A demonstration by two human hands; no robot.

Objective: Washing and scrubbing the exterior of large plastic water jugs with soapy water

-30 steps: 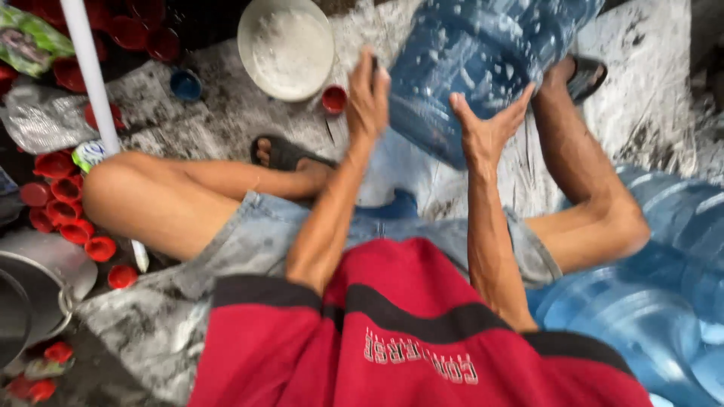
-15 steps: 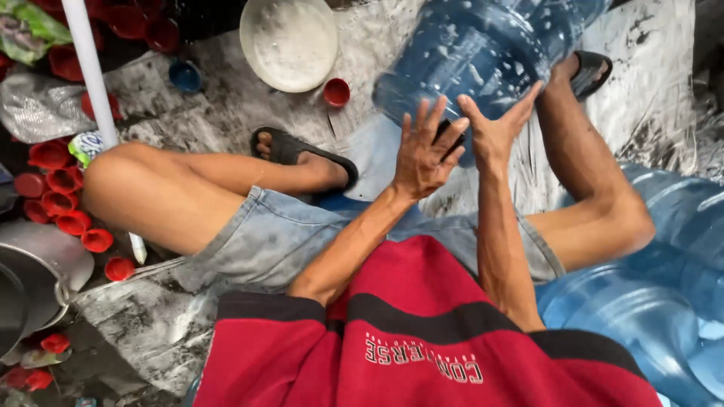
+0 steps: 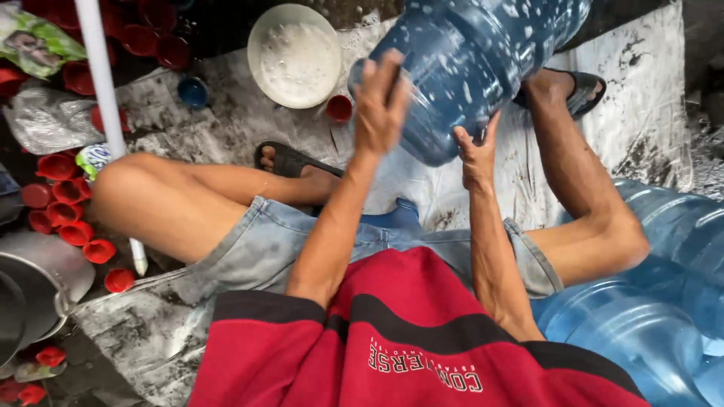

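While the person sits low on the floor in a red shirt (image 3: 407, 339) and denim shorts (image 3: 302, 241), both arms go up toward twelve o'clock and meet on one big blue water jug (image 3: 475, 68). Left hand (image 3: 381, 105) is flat against the jug's near wall at about eleven o'clock, fingers spread wide, a broad open grip pressing on the plastic rather than closing round anything. Right hand (image 3: 475, 151) comes in from below, palm up under the jug's lower rounded edge, fingers cupping it, so the jug is held between the two hands. It hangs tilted, up off the floor, between the two knees, and white specks and droplets cover its side.

Down at four o'clock, more blue jugs (image 3: 648, 316) lie on their sides, just beside the right thigh. Over at nine o'clock, red caps (image 3: 68, 218) are scattered along the ground next to a metal pot (image 3: 38, 286). A white pipe (image 3: 102, 98) runs up from near the left knee toward eleven o'clock.

Further out, a black sandal (image 3: 290, 160) sits on the left foot, on the wet grey floor (image 3: 226, 120). Beyond that, at twelve o'clock, a white bowl (image 3: 294, 56) holds foamy liquid, with one red cap (image 3: 339, 108) just beside it and a small blue cap (image 3: 194, 91) nearby.
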